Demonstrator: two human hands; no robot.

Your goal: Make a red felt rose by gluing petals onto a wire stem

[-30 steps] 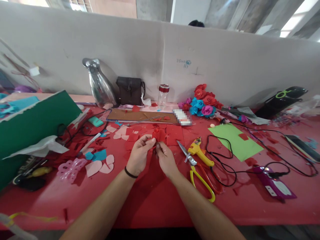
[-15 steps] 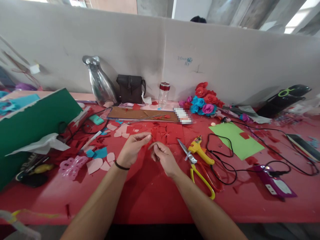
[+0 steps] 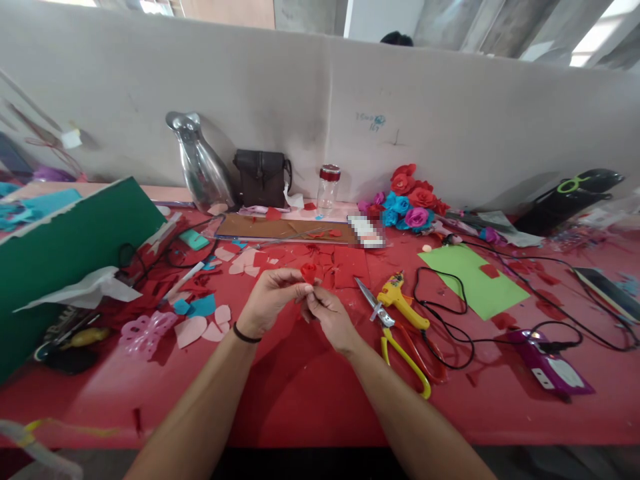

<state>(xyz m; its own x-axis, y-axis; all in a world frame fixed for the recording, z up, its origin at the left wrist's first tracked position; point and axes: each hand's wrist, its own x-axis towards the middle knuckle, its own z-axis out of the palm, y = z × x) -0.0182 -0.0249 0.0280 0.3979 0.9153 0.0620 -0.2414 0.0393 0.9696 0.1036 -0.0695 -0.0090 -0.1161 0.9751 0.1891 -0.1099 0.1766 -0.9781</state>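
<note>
A small rolled red paper flower [image 3: 309, 272] is pinched between the thumb and fingers of my left hand [image 3: 274, 297]. My right hand [image 3: 329, 316] meets it from the other side, its thumb and fingertips closed at the flower's base, where the fingers hide the detail. Red paper pieces [image 3: 327, 263] lie just beyond my fingertips and blend with the red tabletop [image 3: 300, 393]. To the right of my right hand rest scissors [image 3: 383, 317] with yellow and red handles, blades partly apart, and a yellow glue gun [image 3: 400, 300].
Pink paper petals [image 3: 190, 331] and blue scraps [image 3: 201, 306] are strewn on the left by a green board [image 3: 85, 247]. Finished paper flowers [image 3: 415, 200], a glass jar [image 3: 327, 190] and a steel jug [image 3: 200, 163] stand behind. A black cord [image 3: 470, 341] runs to a purple power strip [image 3: 553, 370].
My hands have come together, the right thumb and fingertips now meeting the left. The red flower shows plainly above my left fingertips. The things on the table stay where they were.
</note>
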